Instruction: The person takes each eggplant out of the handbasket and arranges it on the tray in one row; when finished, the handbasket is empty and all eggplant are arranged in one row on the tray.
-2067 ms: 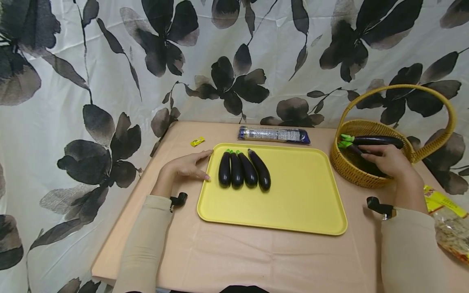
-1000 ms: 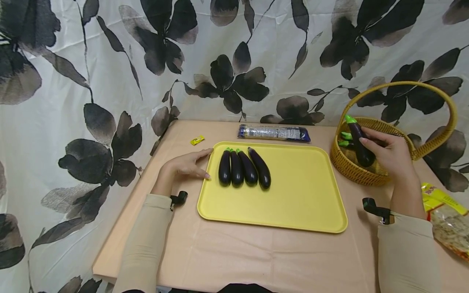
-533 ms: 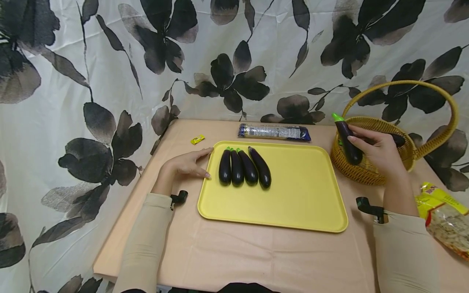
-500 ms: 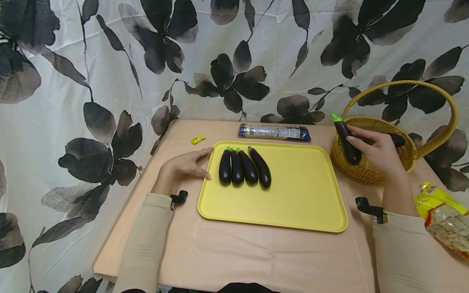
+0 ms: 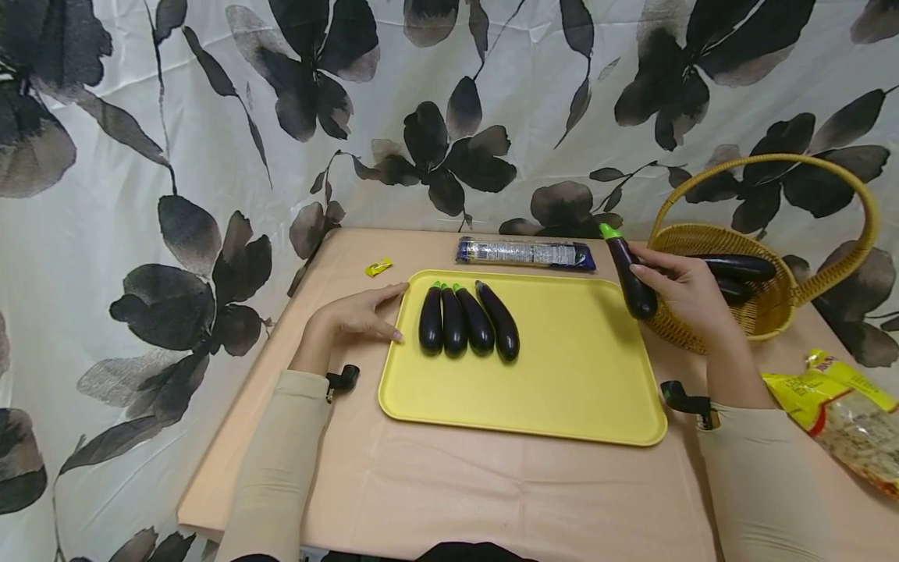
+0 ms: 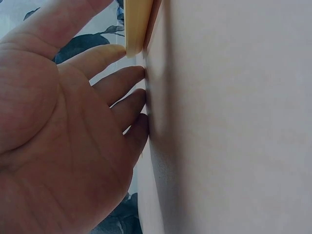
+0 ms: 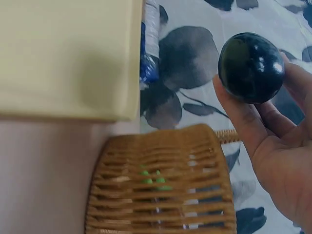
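Observation:
My right hand (image 5: 677,285) pinches an eggplant (image 5: 627,272) between thumb and fingers, its green stem end up and tilted left. It hangs in the air between the yellow tray (image 5: 562,390) and the wicker basket (image 5: 691,332). Seen from the right wrist, the held eggplant (image 7: 251,68) shows its rounded dark end. On the tray's left part several eggplants (image 5: 467,324) lie side by side, stems away from me. At least two more eggplants (image 5: 740,268) lie in the basket, partly hidden by my right hand. My left hand (image 5: 354,316) rests with nearly straight fingers against the tray's left rim.
Behind the tray lies a blue and clear package (image 5: 525,255). A small yellow wrapped packet (image 5: 378,268) sits at the back left. To the right, a yellow and clear bag (image 5: 843,421) lies near my right forearm. The basket's tall handle (image 5: 867,226) arches over it.
My right hand took an eggplant out of the basket, raised it and carried it left to the tray's right edge. The left hand has stayed at the tray rim.

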`<state>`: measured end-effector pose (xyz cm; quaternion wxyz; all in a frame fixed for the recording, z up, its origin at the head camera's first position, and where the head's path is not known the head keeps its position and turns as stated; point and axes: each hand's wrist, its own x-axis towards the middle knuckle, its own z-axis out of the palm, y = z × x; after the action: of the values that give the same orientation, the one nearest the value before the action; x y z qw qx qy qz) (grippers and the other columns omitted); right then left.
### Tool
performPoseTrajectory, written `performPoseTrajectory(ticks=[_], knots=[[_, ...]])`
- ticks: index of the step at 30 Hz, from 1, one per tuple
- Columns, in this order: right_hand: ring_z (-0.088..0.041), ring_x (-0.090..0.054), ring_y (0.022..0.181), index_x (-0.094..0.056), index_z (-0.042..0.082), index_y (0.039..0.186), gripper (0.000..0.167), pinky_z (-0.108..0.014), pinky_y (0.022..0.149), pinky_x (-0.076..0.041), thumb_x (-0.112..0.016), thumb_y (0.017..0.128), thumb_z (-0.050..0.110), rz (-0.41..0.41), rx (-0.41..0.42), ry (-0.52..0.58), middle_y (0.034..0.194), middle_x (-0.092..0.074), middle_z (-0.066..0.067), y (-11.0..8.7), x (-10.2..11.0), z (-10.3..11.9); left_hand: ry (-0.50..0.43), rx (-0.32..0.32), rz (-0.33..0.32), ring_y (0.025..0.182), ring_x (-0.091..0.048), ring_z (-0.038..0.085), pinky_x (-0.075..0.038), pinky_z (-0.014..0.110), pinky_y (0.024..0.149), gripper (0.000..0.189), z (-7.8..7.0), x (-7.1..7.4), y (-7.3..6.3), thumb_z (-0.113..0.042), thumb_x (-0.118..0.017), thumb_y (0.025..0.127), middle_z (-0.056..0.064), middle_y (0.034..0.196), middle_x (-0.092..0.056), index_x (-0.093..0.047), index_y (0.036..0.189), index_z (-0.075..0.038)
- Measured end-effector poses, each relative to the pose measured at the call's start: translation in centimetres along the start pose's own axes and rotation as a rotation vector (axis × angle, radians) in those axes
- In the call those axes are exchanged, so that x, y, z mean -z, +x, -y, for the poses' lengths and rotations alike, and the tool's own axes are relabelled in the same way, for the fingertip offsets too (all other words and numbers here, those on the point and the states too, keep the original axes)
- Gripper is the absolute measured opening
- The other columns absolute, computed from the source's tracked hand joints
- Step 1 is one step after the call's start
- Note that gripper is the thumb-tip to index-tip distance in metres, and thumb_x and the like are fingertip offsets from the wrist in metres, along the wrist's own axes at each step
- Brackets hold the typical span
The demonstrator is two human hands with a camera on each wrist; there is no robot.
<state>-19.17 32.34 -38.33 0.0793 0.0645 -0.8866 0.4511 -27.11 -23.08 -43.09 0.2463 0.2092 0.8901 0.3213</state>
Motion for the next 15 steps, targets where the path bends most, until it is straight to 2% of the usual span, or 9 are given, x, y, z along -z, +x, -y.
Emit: performPoseTrajectory(ticks=[7,11,15], knots=[[0.01,-0.06,0.105,-0.062,0.021,0.147,0.041,-0.008,0.078,-0.053,-0.061,0.106,0.029,0.023,0.094,0.001,0.142,-0.064,-0.019,0.5,-2.0,0.3,0.022,-0.006,0.003,0.163,-0.008,0.025,-0.01,0.052,0.132,0.12,0.1,0.0,0.1,-0.045,-0.094,0.075,0.0,0.176,-0.016,-0.022,0.168,-0.025],[0.002,-0.06,0.121,-0.061,0.025,0.148,0.042,-0.006,0.084,-0.052,-0.06,0.106,0.032,0.061,0.089,0.026,0.15,-0.059,-0.012,0.6,-2.9,0.7,0.027,-0.009,0.001,0.163,-0.008,0.025,-0.01,0.052,0.132,0.12,0.1,0.0,0.1,-0.045,-0.093,0.075,0.0,0.176,-0.016,-0.022,0.168,-0.024],[-0.003,-0.063,0.114,-0.061,0.024,0.147,0.042,-0.01,0.082,-0.054,-0.061,0.106,0.032,0.101,0.073,0.063,0.151,-0.059,-0.011,0.7,-3.8,0.9,0.028,-0.007,0.001,0.163,-0.008,0.025,-0.01,0.052,0.132,0.119,0.0,0.0,0.1,-0.045,-0.093,0.075,-0.001,0.175,-0.017,-0.022,0.168,-0.024]])
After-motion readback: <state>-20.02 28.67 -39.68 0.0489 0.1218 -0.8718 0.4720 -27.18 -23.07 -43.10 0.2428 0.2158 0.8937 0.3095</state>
